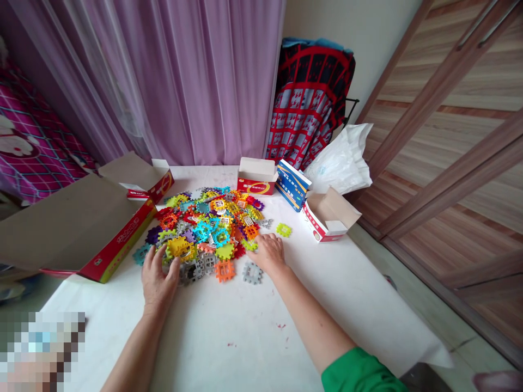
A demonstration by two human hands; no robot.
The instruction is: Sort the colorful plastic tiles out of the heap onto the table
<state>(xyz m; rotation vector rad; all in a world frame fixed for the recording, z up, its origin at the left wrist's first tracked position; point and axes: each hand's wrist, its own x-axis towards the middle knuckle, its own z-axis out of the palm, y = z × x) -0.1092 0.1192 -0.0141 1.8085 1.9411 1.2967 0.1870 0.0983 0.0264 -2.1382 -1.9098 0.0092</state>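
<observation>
A heap of multicoloured interlocking plastic building tiles (206, 228) lies on the white tabletop (229, 337). My left hand (158, 277) rests against the heap's lower left side, fingers spread, near a yellow tile (180, 246) and grey tiles. My right hand (267, 253) lies palm down at the lower right edge, touching a green tile (249, 245). Just below it sit a grey tile (252, 272) and an orange tile (225, 270). A lime tile (283, 230) lies apart to the right. Neither hand visibly holds a tile.
A large opened red cardboard box (84, 226) overhangs the table's left side. Behind the heap stand a small red-and-white box (256, 177), a blue box (292, 184) and an opened box (329, 215). A white plastic bag (339, 160) lies behind them. Curtains and wooden doors bound the table.
</observation>
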